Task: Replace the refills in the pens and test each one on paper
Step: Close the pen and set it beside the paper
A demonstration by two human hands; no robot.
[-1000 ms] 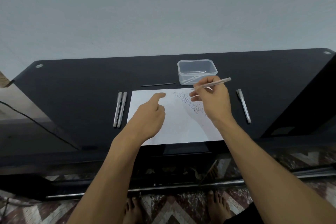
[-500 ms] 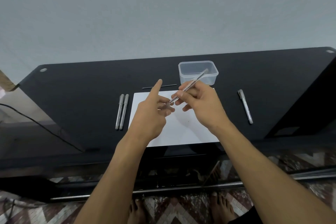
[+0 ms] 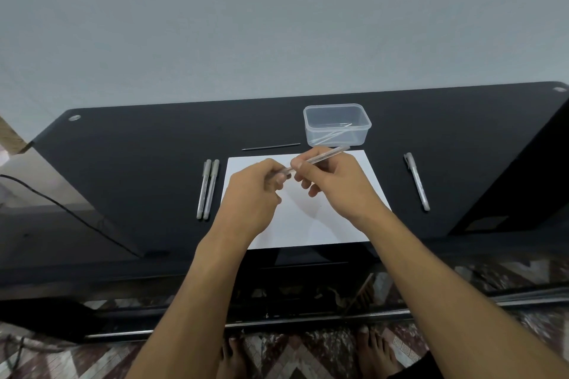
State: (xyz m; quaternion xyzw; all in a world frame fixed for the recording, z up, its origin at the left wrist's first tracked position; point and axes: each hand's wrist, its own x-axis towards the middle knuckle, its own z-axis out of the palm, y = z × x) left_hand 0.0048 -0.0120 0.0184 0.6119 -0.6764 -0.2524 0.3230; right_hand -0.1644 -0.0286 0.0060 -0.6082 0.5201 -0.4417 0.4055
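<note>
- A long black table (image 3: 154, 144) runs across the room against a plain pale grey wall (image 3: 277, 24); its glossy top has a small round metal fitting near each far corner.
- Below the near edge, the floor (image 3: 292, 351) is patterned tile in dark red and white, and the person's bare feet stand on it.
- A white sheet of paper (image 3: 308, 224) lies flat at the middle of the table, partly covered by both hands.
- Just beyond the paper's far right corner sits a clear plastic box (image 3: 337, 124), open-topped, with a few thin clear refills lying inside.
- A thin dark refill (image 3: 271, 146) lies on the table just past the paper's far edge, left of the box.
- Two grey pens (image 3: 207, 189) lie side by side, touching, just left of the paper; a single capped pen (image 3: 417, 181) lies well off to the right.
- The pen in hand (image 3: 320, 156) is a clear, slim barrel, held above the paper and tilted up toward the box.
- The right hand (image 3: 335, 184) pinches its middle with curled fingers; the left hand (image 3: 255, 194) grips its lower end, fingers closed round it.
</note>
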